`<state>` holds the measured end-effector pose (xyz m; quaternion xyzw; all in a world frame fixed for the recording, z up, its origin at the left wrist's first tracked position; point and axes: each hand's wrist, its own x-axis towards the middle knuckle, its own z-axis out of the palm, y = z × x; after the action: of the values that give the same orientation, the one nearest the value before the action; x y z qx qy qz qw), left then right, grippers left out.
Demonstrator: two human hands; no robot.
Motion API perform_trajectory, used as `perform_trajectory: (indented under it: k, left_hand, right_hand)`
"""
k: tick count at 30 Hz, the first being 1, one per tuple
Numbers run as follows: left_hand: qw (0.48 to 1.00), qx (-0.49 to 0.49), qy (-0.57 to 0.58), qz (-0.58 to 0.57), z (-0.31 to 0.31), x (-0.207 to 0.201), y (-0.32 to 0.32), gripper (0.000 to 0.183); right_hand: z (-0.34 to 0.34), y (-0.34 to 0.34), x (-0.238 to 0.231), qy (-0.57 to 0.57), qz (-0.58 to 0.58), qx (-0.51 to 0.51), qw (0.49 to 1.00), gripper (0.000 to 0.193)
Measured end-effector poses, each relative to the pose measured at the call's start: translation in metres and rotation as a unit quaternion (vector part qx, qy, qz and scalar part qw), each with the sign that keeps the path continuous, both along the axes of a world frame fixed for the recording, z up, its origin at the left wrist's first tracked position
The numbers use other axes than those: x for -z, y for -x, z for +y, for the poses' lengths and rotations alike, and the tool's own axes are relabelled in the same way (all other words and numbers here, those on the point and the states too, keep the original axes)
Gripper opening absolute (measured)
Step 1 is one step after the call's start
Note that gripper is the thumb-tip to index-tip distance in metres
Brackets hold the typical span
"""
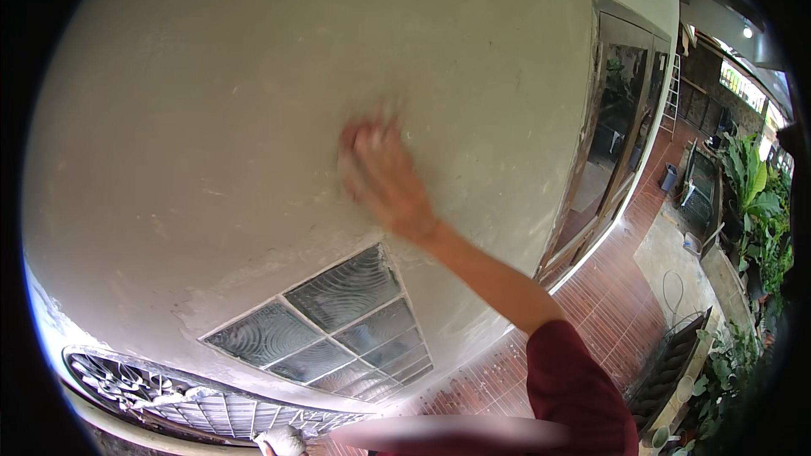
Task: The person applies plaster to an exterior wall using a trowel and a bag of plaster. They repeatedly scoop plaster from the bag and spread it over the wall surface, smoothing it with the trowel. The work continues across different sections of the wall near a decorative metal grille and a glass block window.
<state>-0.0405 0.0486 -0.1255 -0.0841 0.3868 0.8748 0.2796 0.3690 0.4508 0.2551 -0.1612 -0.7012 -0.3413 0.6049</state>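
Observation:
My right hand [384, 173] reaches up to the pale plastered wall [228, 118], its fingers bent against the surface and smeared by motion. A dark reddish patch shows at the fingertips; whether it is a held piece or only blur, I cannot make out. Below the wrist sits a window of patterned glass panes [342, 295] set in the wall. At the lower edge a crumpled whitish thing [283, 439] appears with a sliver of skin beside it. That skin may be my left hand, but its fingers are mostly hidden.
A framed glass door [612, 118] stands to the right, with a white ladder [672, 93] beyond it. Red tiles [591, 304] cover the floor. Leafy plants [756, 186] line the far right. A metal grille [211, 409] runs along the lower left.

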Motion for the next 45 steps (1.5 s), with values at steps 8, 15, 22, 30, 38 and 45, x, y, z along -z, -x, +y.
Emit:
perform_trajectory:
  k: [8,15,22,30,38,45]
  left_hand:
    - [0.988,0.072,-0.102,-0.096,0.015,-0.039,-0.038,0.019]
    - [0.996,0.06,-0.068,-0.024,0.03,-0.064,-0.057,0.036]
    - [0.998,0.056,-0.034,-0.002,0.025,-0.059,-0.046,0.039]
    - [0.999,0.05,0.001,0.008,0.004,-0.03,-0.022,0.043]
    - [0.994,0.1,-0.03,-0.043,0.03,-0.021,-0.05,0.041]
    - [0.987,0.151,-0.03,-0.034,0.031,-0.019,-0.091,0.043]
  right_hand:
    - [-0.086,-0.047,0.13,0.062,-0.117,-0.085,0.988,0.031]
    - [-0.009,-0.159,-0.02,0.053,0.328,0.008,0.943,0.043]
    - [0.083,-0.213,-0.138,0.071,0.336,0.123,0.931,0.063]
    - [0.038,-0.103,0.007,0.059,0.152,0.16,0.974,0.049]
    - [-0.071,-0.093,0.206,0.181,0.039,0.066,0.98,0.043]
    - [-0.186,-0.137,0.415,0.486,0.684,-0.315,0.444,0.041]
